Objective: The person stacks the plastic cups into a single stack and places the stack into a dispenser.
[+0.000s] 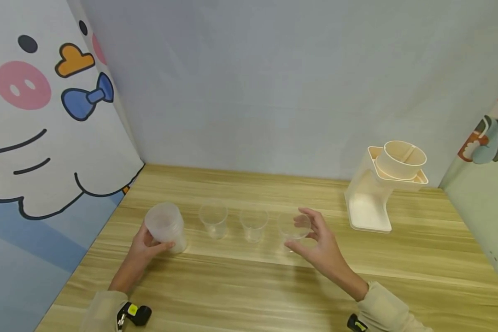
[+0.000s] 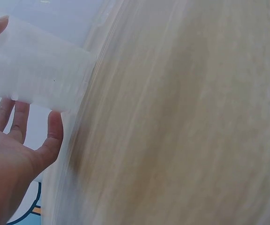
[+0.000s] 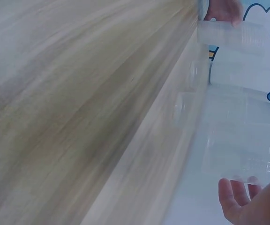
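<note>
At the left of the table, my left hand [image 1: 146,246] grips a stack of clear plastic cups [image 1: 164,223]; the left wrist view shows thumb and fingers on opposite sides of the stack [image 2: 41,70]. To the right, my right hand [image 1: 317,240] holds a single clear plastic cup [image 1: 294,227] between thumb and fingers. In the right wrist view that cup [image 3: 245,150] has fingertips along its side. Two more clear cups, one left [image 1: 213,219] and one right [image 1: 254,223], stand upright in a row between the hands.
A cream-white plastic stand with a round funnel-like top [image 1: 383,184] is at the table's back right. The wood-grain table [image 1: 232,295] meets a pale wall [image 1: 273,92] behind. A cartoon-printed panel [image 1: 45,138] borders the left side.
</note>
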{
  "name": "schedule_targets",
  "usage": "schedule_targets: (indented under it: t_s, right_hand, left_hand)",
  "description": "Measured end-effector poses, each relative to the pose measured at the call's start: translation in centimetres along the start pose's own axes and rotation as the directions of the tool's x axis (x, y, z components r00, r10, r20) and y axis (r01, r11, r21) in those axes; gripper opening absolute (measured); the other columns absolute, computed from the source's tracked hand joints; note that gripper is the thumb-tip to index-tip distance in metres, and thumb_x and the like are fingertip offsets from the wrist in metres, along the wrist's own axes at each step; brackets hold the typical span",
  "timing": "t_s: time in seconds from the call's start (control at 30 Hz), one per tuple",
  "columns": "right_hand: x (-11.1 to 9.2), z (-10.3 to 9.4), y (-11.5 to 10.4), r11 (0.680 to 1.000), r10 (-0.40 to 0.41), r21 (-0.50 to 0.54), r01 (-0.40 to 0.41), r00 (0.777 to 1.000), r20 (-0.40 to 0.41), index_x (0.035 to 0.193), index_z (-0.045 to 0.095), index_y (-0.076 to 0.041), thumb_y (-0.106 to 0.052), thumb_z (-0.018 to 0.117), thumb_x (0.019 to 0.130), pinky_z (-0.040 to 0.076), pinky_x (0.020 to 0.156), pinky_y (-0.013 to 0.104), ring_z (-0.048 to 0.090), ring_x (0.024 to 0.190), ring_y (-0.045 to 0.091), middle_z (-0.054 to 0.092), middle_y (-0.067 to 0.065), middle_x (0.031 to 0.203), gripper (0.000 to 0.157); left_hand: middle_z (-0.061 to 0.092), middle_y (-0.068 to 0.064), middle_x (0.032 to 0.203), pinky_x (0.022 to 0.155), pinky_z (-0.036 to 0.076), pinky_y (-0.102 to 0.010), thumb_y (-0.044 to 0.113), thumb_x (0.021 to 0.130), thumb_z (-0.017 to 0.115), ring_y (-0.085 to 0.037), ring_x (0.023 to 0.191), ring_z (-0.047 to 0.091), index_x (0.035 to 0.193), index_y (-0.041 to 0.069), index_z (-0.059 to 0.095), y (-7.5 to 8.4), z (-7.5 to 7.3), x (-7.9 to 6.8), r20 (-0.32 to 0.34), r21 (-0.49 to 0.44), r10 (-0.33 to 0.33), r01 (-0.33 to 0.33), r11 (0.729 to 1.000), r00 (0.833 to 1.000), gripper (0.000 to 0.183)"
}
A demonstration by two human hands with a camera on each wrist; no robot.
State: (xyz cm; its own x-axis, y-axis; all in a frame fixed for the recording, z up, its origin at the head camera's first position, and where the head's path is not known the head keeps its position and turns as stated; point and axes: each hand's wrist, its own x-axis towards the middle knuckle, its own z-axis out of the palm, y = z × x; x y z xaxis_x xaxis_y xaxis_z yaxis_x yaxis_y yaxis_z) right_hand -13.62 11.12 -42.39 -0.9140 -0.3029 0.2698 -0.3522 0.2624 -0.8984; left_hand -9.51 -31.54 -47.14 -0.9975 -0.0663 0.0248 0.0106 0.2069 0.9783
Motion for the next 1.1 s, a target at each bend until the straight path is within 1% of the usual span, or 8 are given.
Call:
schedule_targets:
  t_s: [0.23, 0.43, 0.5, 0.67, 0.77, 0.93, 1.1]
  right_hand:
    - [0.3, 0.3, -1.2, 1.0, -0.022, 0.008, 0.022, 1.0, 0.018, 0.138, 0.039, -0.013, -0.013, 0.08, 0.076, 0.046, 0.085, 0.033, 0.051, 0.114, 0.023, 0.054, 0.002, 0.124, 0.074]
    - [0.7, 0.7, -2.3, 0.999, -0.034, 0.015, 0.033, 0.999, 0.033, 0.138, 0.039, -0.018, -0.013, 0.081, 0.075, 0.045, 0.085, 0.035, 0.051, 0.115, 0.022, 0.054, 0.001, 0.124, 0.076]
    - [0.8, 0.8, -2.6, 0.999, -0.042, 0.016, 0.041, 0.999, 0.035, 0.139, 0.039, -0.016, -0.013, 0.081, 0.075, 0.046, 0.085, 0.036, 0.052, 0.114, 0.021, 0.054, 0.001, 0.123, 0.076]
    - [1.1, 1.2, -3.1, 0.998, -0.062, 0.019, 0.061, 0.997, 0.046, 0.139, 0.039, -0.017, -0.013, 0.081, 0.075, 0.047, 0.084, 0.036, 0.052, 0.114, 0.021, 0.054, 0.002, 0.123, 0.076]
    - [1.3, 1.3, -3.3, 0.997, -0.075, 0.023, 0.074, 0.996, 0.052, 0.139, 0.039, -0.019, -0.013, 0.08, 0.076, 0.047, 0.084, 0.034, 0.052, 0.114, 0.022, 0.055, 0.003, 0.122, 0.075]
    - [1.6, 1.7, -3.8, 0.995, -0.101, 0.033, 0.099, 0.993, 0.061, 0.139, 0.039, -0.02, -0.012, 0.079, 0.077, 0.047, 0.084, 0.035, 0.052, 0.113, 0.024, 0.055, 0.004, 0.121, 0.074]
    - [1.8, 2.0, -4.2, 0.992, -0.118, 0.043, 0.115, 0.991, 0.07, 0.14, 0.04, -0.02, -0.012, 0.078, 0.078, 0.048, 0.084, 0.035, 0.051, 0.114, 0.024, 0.054, 0.004, 0.122, 0.073]
  left_hand:
    - [0.042, 0.003, 0.131, 0.088, 0.041, -0.017, 0.004, 0.08, 0.073, -0.006, 0.117, 0.043, 0.147, 0.021, 0.025, 0.0, 0.0, -0.1, -0.001, 0.005, 0.004, -0.004, 1.0, 1.0, 0.084]
    - [0.04, -0.003, 0.134, 0.088, 0.041, -0.018, 0.004, 0.08, 0.073, -0.008, 0.117, 0.043, 0.147, 0.021, 0.025, -0.1, -0.1, 0.0, -0.003, 0.006, 0.001, -0.001, 1.0, 1.0, 0.084]
    - [0.04, -0.005, 0.134, 0.088, 0.041, -0.018, 0.005, 0.081, 0.073, -0.009, 0.118, 0.042, 0.147, 0.021, 0.025, -0.1, -0.1, 0.0, 0.0, 0.008, -0.002, 0.002, 1.0, 1.0, 0.084]
    - [0.04, -0.004, 0.134, 0.088, 0.041, -0.019, 0.006, 0.081, 0.073, -0.009, 0.118, 0.043, 0.147, 0.021, 0.025, 0.1, 0.0, 0.0, 0.004, 0.01, -0.008, 0.008, 1.0, 1.0, 0.083]
    - [0.041, -0.003, 0.132, 0.087, 0.042, -0.018, 0.004, 0.082, 0.072, -0.008, 0.117, 0.044, 0.147, 0.02, 0.025, 0.2, 0.1, -0.1, 0.004, -0.001, 0.01, -0.01, 1.0, 1.0, 0.082]
    - [0.042, -0.001, 0.129, 0.086, 0.043, -0.018, 0.0, 0.082, 0.07, -0.007, 0.115, 0.045, 0.147, 0.016, 0.025, 0.3, 0.2, -0.1, 0.008, -0.022, 0.051, -0.051, 0.998, 0.999, 0.081]
    - [0.042, -0.001, 0.129, 0.085, 0.043, -0.017, -0.001, 0.082, 0.07, -0.006, 0.115, 0.045, 0.147, 0.016, 0.025, 0.4, 0.3, -0.2, 0.004, -0.018, 0.056, -0.056, 0.998, 0.998, 0.081]
